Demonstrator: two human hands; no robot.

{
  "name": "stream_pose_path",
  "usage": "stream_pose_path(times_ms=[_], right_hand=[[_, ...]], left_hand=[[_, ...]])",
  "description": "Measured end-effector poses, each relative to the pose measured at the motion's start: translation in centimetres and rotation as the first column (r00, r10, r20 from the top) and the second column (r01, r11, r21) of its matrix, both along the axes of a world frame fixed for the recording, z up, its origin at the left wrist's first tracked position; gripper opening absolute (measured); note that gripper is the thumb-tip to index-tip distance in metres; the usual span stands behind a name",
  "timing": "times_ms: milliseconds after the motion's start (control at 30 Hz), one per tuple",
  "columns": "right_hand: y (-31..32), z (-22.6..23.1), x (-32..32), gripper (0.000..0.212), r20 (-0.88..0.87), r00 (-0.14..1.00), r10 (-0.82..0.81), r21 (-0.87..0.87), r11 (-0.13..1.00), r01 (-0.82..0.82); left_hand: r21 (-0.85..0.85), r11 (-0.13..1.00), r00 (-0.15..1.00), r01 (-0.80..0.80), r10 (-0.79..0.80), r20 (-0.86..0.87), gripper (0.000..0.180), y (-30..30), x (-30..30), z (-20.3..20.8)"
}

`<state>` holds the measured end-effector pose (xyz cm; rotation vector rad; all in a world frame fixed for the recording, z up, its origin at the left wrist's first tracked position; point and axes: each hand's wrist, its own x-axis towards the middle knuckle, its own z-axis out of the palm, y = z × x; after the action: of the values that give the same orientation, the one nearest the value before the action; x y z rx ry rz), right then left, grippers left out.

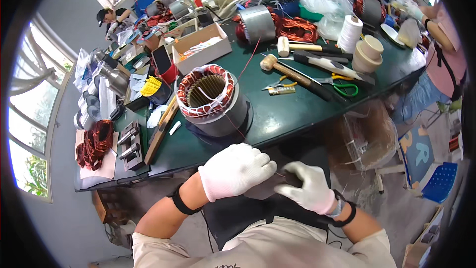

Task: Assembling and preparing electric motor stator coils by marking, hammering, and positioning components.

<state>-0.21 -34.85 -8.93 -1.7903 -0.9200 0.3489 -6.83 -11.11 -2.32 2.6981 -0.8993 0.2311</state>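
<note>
A motor stator (210, 101) with copper windings laced in white cord stands upright near the table's front edge. From its rim a thin reddish wire (237, 128) runs down toward my left hand (239, 169). That hand, in a white glove, is closed, and a short bit of wire shows past its fingertips. My right hand (308, 188), also gloved, is just to the right, its fingers curved and its thumb apart from them. Its fingertips are slightly blurred, close to the wire's end. Both hands are in front of the table edge, above my lap.
On the green table (277, 114) lie a mallet (292, 74), green-handled scissors (345, 88) and a cutter knife. Beyond stand a thread cone (350, 33), another stator (258, 24) and a carton (203, 49). Copper coils (95, 144) lie left. A person (444, 44) is at the right.
</note>
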Motion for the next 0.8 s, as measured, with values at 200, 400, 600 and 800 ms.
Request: stream_pose_path(times_ms=[200,400,600,800], right_hand=[[-2.4,-0.2,0.6,0.027,0.544,0.838,0.038,-0.102,0.995,0.021],[1.0,0.2,1.1,0.031,0.693,0.721,0.004,-0.045,0.998,0.038],[-2.5,-1.6,1.1,0.034,0.556,0.831,0.002,-0.081,0.995,0.052],[-1.7,-2.8,-0.9,0.058,0.427,0.902,-0.057,-0.056,0.994,0.090]], left_hand=[[-0.017,1.000,1.000,-0.002,0.003,0.019,0.028,-0.1,0.1,0.0],[-0.023,1.000,1.000,-0.001,0.002,0.018,0.029,0.3,0.5,-0.4],[-0.003,0.999,0.998,-0.034,0.034,-0.044,0.034,0.4,0.2,0.5],[-0.865,0.321,0.901,-0.385,0.333,-0.277,0.019,-0.3,-4.1,2.9]])
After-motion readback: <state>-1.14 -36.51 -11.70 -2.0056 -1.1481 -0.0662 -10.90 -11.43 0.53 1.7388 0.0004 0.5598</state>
